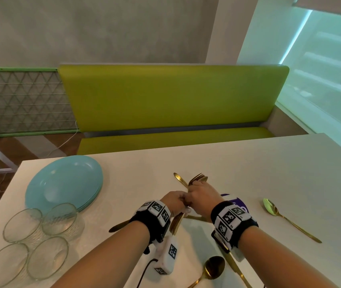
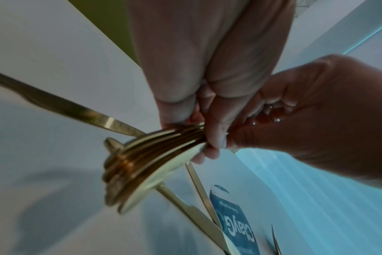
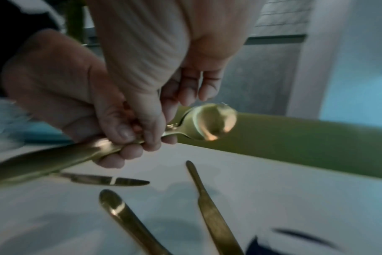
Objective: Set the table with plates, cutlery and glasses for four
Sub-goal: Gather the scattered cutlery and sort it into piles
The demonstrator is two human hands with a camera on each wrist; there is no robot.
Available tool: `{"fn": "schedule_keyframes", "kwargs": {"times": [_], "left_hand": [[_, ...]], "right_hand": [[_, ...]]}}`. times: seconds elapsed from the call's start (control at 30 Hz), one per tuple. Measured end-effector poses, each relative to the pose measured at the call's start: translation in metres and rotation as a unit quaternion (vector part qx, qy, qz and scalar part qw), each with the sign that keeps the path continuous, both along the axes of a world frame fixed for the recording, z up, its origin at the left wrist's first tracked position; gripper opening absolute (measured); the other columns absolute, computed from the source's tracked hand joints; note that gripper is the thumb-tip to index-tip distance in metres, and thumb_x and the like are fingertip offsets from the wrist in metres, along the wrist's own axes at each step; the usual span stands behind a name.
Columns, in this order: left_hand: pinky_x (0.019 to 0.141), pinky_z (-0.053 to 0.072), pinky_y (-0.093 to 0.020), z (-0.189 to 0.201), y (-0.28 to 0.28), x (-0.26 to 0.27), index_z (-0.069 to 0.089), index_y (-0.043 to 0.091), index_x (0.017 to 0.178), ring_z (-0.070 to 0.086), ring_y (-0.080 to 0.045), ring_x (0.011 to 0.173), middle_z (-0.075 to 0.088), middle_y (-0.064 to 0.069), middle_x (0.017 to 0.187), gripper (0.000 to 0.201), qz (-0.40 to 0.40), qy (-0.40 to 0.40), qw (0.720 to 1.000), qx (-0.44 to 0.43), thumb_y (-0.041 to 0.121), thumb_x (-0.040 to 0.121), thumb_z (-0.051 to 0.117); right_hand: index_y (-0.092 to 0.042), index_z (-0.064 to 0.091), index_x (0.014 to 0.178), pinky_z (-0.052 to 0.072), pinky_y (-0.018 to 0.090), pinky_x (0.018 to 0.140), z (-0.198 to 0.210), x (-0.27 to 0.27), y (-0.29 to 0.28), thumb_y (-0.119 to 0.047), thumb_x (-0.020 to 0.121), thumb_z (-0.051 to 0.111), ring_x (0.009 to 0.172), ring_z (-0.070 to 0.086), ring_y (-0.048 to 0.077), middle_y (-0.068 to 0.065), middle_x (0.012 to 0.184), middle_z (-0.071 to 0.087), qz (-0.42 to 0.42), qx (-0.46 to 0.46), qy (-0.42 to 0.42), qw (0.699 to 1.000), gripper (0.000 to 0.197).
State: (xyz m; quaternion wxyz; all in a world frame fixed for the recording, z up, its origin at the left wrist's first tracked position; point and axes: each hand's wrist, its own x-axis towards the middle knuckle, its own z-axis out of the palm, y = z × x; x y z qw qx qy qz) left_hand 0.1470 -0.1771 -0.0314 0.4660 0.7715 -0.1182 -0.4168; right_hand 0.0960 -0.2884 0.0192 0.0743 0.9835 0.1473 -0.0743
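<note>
Both hands meet over the middle of the white table (image 1: 269, 173) and hold one bundle of gold cutlery (image 1: 198, 178). Its fork tines stick out beyond my right hand (image 1: 195, 194); the handles (image 2: 142, 163) fan out below my left hand (image 1: 180, 203). The left hand's fingers (image 2: 214, 124) curl round the shafts. The right hand's thumb and fingers (image 3: 148, 124) pinch the necks just behind a spoon bowl (image 3: 214, 120). A stack of teal plates (image 1: 63, 183) lies at the left, with several clear glasses (image 1: 36, 235) in front of it.
Loose gold pieces lie around the hands: a knife (image 1: 180, 179) beyond them, a knife (image 1: 119, 225) under the left wrist, a spoon (image 1: 288, 219) to the right, a spoon (image 1: 213, 267) near me. A purple-and-white packet (image 1: 236, 202) lies under the right wrist. A green bench (image 1: 173, 100) stands behind the table.
</note>
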Motion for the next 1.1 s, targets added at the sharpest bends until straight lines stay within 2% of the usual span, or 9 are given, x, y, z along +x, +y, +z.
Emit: {"fn": "schedule_keyframes", "kwargs": {"times": [0.07,0.17,0.23,0.37,0.47,0.63,0.8,0.9,1.1], "left_hand": [[0.077,0.05,-0.035,-0.001,-0.008,0.0,0.061,0.017,0.076,0.057,-0.017,0.063,0.061,-0.004,0.072,0.031,0.021,0.023,0.999,-0.019,-0.013,0.077,0.062],[0.084,0.052,-0.039,0.0,-0.02,0.002,0.061,0.013,0.077,0.057,-0.018,0.065,0.06,-0.005,0.076,0.027,0.058,0.046,0.997,-0.032,-0.014,0.079,0.061],[0.082,0.053,-0.038,0.001,-0.029,0.003,0.061,0.009,0.084,0.057,-0.017,0.068,0.058,-0.003,0.077,0.023,0.073,0.063,0.995,-0.038,-0.014,0.081,0.059],[0.066,0.053,-0.026,0.001,-0.047,0.003,0.058,0.008,0.102,0.056,-0.014,0.07,0.057,-0.004,0.078,0.024,0.103,0.097,0.989,-0.05,-0.01,0.086,0.056],[0.062,0.052,-0.026,0.0,-0.061,-0.002,0.057,0.007,0.096,0.055,-0.014,0.065,0.056,-0.007,0.074,0.009,0.133,0.123,0.981,-0.062,0.0,0.091,0.054],[0.066,0.052,-0.027,-0.003,-0.077,-0.009,0.056,0.011,0.094,0.056,-0.013,0.067,0.057,-0.006,0.077,0.009,0.122,0.136,0.982,-0.047,0.003,0.093,0.052],[0.077,0.054,-0.033,-0.006,-0.088,-0.015,0.056,0.013,0.093,0.058,-0.013,0.069,0.059,-0.006,0.079,0.009,0.11,0.15,0.982,-0.036,0.004,0.092,0.053],[0.083,0.054,-0.037,-0.005,-0.092,-0.017,0.056,0.015,0.089,0.059,-0.014,0.069,0.06,-0.006,0.078,0.011,0.108,0.156,0.981,-0.035,0.005,0.092,0.054],[0.076,0.054,-0.033,-0.005,-0.092,-0.016,0.056,0.015,0.088,0.059,-0.013,0.067,0.061,-0.005,0.077,0.011,0.113,0.16,0.98,-0.036,0.004,0.092,0.054]], "right_hand": [[-0.019,0.074,0.089,0.047,0.028,0.078,-0.001,-0.002,-0.014,-0.021,0.082,0.067,0.092,0.06,0.019,0.001,0.09,0.067,-0.063,0.043,-0.013,0.997,0.01],[-0.02,0.069,0.106,0.045,0.029,0.092,-0.011,-0.009,-0.051,-0.022,0.091,0.053,0.107,0.055,0.02,0.002,0.11,0.064,-0.219,0.113,0.029,0.969,0.022],[-0.021,0.068,0.108,0.047,0.029,0.093,-0.019,-0.017,-0.078,-0.022,0.089,0.056,0.107,0.057,0.02,0.002,0.114,0.063,-0.323,0.155,0.032,0.933,0.022],[-0.018,0.063,0.113,0.05,0.031,0.089,-0.037,-0.04,-0.129,-0.023,0.087,0.059,0.104,0.06,0.022,0.005,0.115,0.063,-0.502,0.2,0.032,0.841,0.026],[-0.013,0.057,0.12,0.048,0.034,0.093,-0.047,-0.06,-0.159,-0.023,0.088,0.058,0.112,0.057,0.027,0.011,0.122,0.06,-0.591,0.182,0.038,0.785,0.034],[-0.004,0.055,0.118,0.046,0.039,0.097,-0.06,-0.087,-0.19,-0.025,0.089,0.055,0.114,0.053,0.034,0.017,0.122,0.054,-0.681,0.119,0.06,0.72,0.036],[-0.006,0.058,0.118,0.044,0.036,0.101,-0.067,-0.1,-0.199,-0.018,0.09,0.048,0.118,0.053,0.03,0.013,0.125,0.056,-0.687,0.088,0.109,0.713,0.032],[-0.006,0.064,0.109,0.049,0.035,0.093,-0.07,-0.102,-0.201,-0.011,0.09,0.045,0.11,0.058,0.03,0.014,0.115,0.063,-0.682,0.09,0.104,0.719,0.028],[-0.004,0.066,0.104,0.045,0.029,0.075,-0.069,-0.101,-0.191,-0.005,0.092,0.042,0.1,0.063,0.029,0.013,0.108,0.065,-0.685,0.093,0.088,0.717,0.026]]}}
